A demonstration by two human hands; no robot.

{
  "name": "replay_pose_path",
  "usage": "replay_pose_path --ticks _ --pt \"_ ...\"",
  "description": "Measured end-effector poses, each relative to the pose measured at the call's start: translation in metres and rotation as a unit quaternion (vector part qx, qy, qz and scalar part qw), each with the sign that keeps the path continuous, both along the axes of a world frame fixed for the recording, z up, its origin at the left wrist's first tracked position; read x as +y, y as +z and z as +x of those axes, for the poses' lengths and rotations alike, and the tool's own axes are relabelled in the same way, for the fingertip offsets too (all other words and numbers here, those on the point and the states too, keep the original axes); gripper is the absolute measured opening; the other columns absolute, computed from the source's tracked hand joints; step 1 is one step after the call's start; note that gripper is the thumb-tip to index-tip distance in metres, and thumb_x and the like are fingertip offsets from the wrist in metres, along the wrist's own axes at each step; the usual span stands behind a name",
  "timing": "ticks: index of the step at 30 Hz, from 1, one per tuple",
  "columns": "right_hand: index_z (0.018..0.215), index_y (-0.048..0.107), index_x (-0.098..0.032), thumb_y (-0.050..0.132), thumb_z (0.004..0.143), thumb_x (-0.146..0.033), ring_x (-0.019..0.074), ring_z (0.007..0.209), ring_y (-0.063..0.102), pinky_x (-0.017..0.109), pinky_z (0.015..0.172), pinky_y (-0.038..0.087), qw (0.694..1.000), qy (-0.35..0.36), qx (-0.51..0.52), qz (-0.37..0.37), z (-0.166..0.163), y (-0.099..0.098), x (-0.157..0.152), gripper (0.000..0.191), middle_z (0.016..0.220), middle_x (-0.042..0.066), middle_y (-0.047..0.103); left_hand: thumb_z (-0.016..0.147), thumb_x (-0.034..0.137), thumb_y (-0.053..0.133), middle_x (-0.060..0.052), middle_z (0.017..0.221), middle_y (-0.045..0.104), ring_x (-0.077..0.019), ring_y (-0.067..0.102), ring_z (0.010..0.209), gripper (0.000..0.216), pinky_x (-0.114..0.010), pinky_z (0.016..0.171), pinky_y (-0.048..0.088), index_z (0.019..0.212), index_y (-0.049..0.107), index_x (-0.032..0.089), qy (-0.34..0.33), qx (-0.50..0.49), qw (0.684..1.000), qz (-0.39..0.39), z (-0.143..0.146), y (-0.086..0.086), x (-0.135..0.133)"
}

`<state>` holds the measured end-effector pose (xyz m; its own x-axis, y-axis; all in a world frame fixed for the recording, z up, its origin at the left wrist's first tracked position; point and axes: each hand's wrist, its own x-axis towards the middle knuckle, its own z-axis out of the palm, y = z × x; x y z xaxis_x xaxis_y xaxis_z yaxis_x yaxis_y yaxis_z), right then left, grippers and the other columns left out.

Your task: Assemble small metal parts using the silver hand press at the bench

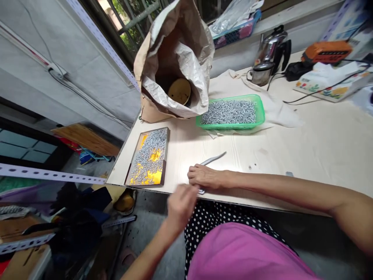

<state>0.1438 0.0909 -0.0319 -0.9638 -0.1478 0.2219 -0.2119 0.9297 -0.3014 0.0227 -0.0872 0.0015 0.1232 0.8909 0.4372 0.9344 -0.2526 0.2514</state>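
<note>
My right hand (204, 177) rests on the near edge of the pale table (305, 147), fingers closed around metal tweezers (214, 158) whose tips point away toward the green basket. My left hand (181, 205) hovers just below the table edge, close to the right hand. Its fingers are curled and blurred, and I cannot make out anything in them. A small grey piece (201, 191) shows between the two hands. A yellow tray (149, 157) with a dark frame lies left of my hands, covered with several small grey metal pins.
A green basket (260, 112) full of grey pins sits mid-table. Behind it stands an open brown paper sack (175, 50). A metal kettle (269, 52), cables and an orange tool (326, 51) are at the far right. Perforated metal rails (52, 175) and clutter fill the floor left.
</note>
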Motion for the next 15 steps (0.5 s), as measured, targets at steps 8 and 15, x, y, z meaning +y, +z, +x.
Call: replay_pose_path --ticks 8,15 --pt "0.090 0.065 -0.020 0.056 0.105 -0.019 0.0207 0.088 0.050 0.035 0.080 0.032 0.996 0.019 0.072 0.043 0.006 -0.016 -0.007 0.017 0.087 0.003 0.066 0.098 0.026 0.052 -0.013 0.097 0.072 -0.0301 0.064 0.101 0.026 -0.041 0.092 0.051 0.097 0.077 0.018 0.379 0.087 0.910 -0.146 -0.161 0.024 0.067" --pt "0.085 0.060 -0.021 0.053 0.104 -0.012 0.0185 0.085 0.051 0.033 0.079 0.037 0.993 0.049 0.110 -0.009 0.011 -0.013 -0.002 0.022 0.085 0.002 0.065 0.105 0.033 0.050 -0.009 0.097 0.072 -0.0242 0.066 0.097 0.027 -0.036 0.090 0.052 0.099 0.074 0.022 0.181 0.033 0.979 -0.083 -0.117 0.009 0.051"
